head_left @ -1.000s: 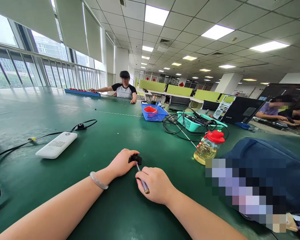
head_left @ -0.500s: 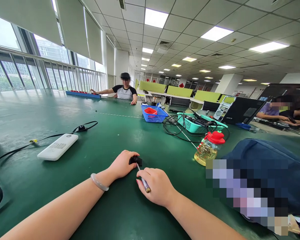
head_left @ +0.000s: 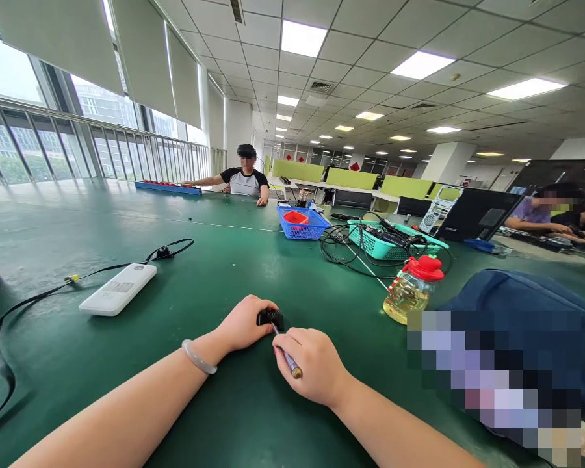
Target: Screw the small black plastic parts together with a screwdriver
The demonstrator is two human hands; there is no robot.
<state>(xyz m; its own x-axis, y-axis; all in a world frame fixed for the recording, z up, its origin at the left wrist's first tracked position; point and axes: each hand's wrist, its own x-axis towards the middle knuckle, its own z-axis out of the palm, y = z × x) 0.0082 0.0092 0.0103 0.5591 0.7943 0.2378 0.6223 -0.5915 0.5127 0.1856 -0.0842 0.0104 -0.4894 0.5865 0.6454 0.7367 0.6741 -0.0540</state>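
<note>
My left hand [head_left: 250,322], with a pale bracelet [head_left: 199,357] at its wrist, is closed on a small black part [head_left: 273,318] against the green tabletop [head_left: 214,416]. What kind of part it is I cannot make out. Between the fingers of my right hand [head_left: 314,364] is a slim screwdriver [head_left: 288,360] with a brassy rear end. Its thin metal shaft slants up and left, and the tip meets or nearly meets the black part; the exact contact is too small to tell.
A white power bank [head_left: 119,289] and a black strap [head_left: 34,299] lie left. Rightward are a red-lidded bottle [head_left: 409,292], a dark blue bag [head_left: 521,305], a teal basket [head_left: 370,244] with tangled cables, and a blue basket [head_left: 302,227]. A person [head_left: 246,179] sits across the table.
The whole view has shifted slightly, so things appear a little further right. Both hands keep their grips on the black part and the screwdriver.
</note>
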